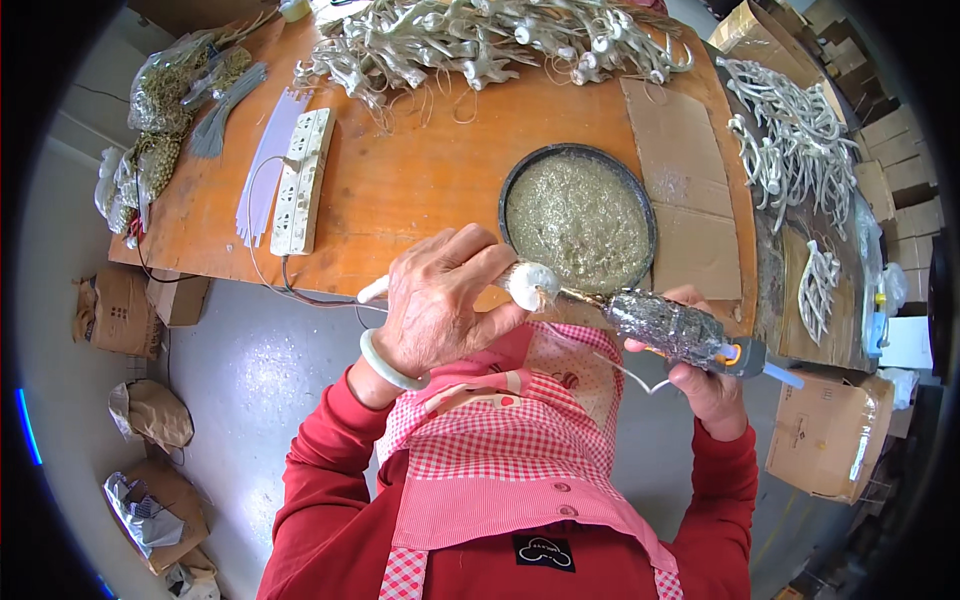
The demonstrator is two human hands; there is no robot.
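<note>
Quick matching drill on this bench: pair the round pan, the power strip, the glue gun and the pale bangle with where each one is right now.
Things:
1. round pan
2. power strip
3. glue gun
4. pale bangle

Places:
A. on the left wrist
B. gripped in the right hand
C. lying on the table's left part
D. on the table, filled with glitter

Pairs: 1-D, 2-C, 3-B, 4-A

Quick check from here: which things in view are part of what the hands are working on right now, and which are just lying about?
In use:
left hand holding white round ornament
right hand holding glitter-crusted glue gun, nozzle at the ornament
round tray of glitter

Lying about:
power strips
bags of glitter
heap of antler-shaped pieces
cardboard sheets
</note>
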